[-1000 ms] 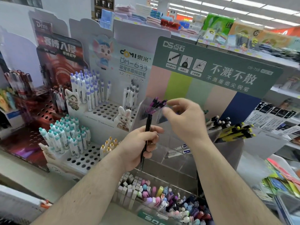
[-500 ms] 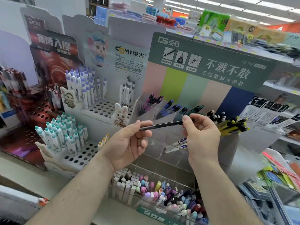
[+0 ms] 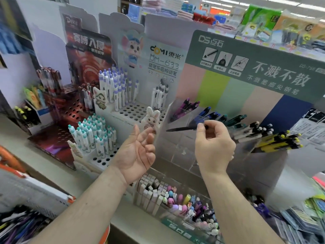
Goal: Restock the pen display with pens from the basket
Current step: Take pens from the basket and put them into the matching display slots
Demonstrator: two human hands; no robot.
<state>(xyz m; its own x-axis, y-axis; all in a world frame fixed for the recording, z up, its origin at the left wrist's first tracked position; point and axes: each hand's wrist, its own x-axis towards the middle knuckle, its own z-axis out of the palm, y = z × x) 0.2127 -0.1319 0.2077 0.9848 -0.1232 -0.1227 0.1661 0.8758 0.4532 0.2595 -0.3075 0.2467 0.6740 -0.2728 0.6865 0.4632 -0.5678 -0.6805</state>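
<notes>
Now your left hand has let go, palm open and empty; the right hand alone pinches the pen, level, just before the display slots — ready to drop in.

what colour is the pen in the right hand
Black; the pen pinched by the right hand shows best in the head view.

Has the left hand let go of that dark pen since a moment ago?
Yes. The left hand now hangs open below the rabbit figure, off the dark pen, which only the right hand pinches.
</notes>
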